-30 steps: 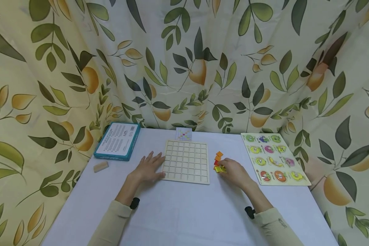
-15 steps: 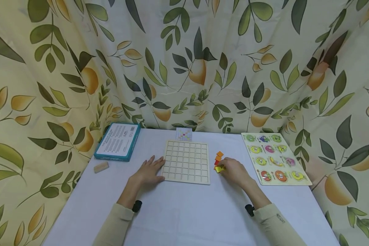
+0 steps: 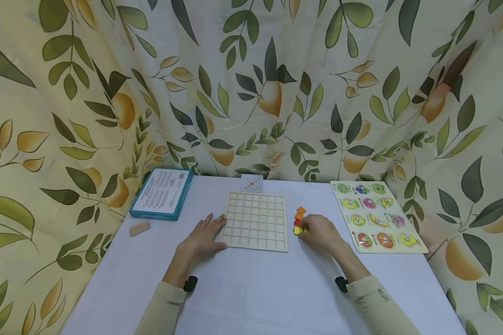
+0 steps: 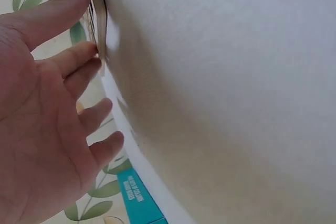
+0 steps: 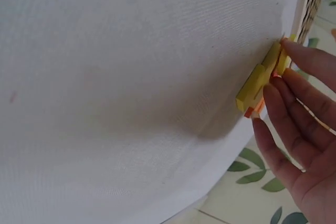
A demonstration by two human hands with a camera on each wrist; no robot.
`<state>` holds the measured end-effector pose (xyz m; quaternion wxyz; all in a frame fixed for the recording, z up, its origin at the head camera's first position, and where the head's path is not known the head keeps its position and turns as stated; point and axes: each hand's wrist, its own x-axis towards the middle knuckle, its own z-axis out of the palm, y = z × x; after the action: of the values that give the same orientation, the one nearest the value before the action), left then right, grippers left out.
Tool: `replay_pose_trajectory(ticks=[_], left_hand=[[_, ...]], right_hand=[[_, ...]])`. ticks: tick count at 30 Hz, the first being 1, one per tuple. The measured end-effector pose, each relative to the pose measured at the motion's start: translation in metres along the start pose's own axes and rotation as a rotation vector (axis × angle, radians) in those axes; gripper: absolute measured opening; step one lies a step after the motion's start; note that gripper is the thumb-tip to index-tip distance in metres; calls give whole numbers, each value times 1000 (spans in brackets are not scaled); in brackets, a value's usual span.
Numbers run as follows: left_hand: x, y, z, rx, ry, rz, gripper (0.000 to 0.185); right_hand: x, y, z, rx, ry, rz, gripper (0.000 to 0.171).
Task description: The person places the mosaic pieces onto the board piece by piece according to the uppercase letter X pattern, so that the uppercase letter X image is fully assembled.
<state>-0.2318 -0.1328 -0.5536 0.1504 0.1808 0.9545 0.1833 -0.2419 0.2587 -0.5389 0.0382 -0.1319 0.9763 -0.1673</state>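
A pale wooden grid board lies in the middle of the table in the head view. My left hand has its fingers spread, touching the board's left edge; the left wrist view shows the fingers nearly straight at that edge. To the right of the board, my right hand pinches among small yellow blocks with thumb and fingertips. Part of this small group is hidden by the fingers. Just beyond them are a red block and orange blocks in a short row.
A small pattern card stands behind the board. The teal and white box lies at the back left, with a wooden piece in front of it. At right lies a fruit picture board. A leaf-print curtain surrounds the table.
My right hand stays at the block group while its fingers shift slightly, and the yellow blocks sit closer together. My left hand keeps its place at the board's edge, its forearm shifting slightly right.
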Motion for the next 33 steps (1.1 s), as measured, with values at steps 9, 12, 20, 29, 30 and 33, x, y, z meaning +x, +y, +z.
replay_pose_trajectory(ticks=[9,12,20,29,30,33], left_hand=[[-2,-5,8,-34,8,-8,84],[-3,-6,8,-45,10,-2,84],[-1,-6,6,-40,31,15,84],[-2,-3,5,-42,38,25,83],[-2,-3,5,-37,38,26,83],[0,-4,7,-31,40,28,83]], right_hand=[[4,-2,0,79,36,11,19],[7,-4,1,95,42,3,23],[20,-18,-3,101,90,-50,23],[38,-44,-9,84,69,-79,22],[40,-47,-9,85,69,-83,22],[46,-58,-11,85,68,-98,22]])
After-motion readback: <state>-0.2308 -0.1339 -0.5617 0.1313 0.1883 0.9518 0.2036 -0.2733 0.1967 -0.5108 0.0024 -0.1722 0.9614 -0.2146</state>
